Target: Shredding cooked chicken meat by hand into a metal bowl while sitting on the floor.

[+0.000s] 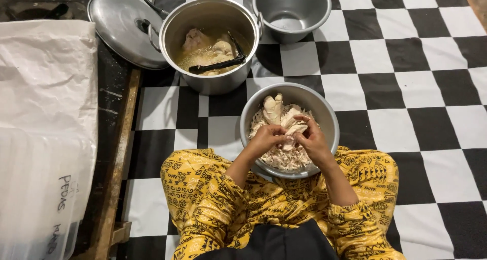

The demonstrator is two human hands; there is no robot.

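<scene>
Both forearms are brought inward from the knees and meet over a metal bowl [324, 113]. The left hand [266, 138] is curled, knuckles up, its fingers pinched on a piece of cooked chicken [290, 127]; the right hand [312, 138] is bent at the wrist, its fingertips gripping the same piece from the other side. Shredded chicken [284, 158] lies just beneath the fingers. Beyond the fingertips, farther away, a pot of broth [210, 42] is seen holding a black ladle [218, 65].
</scene>
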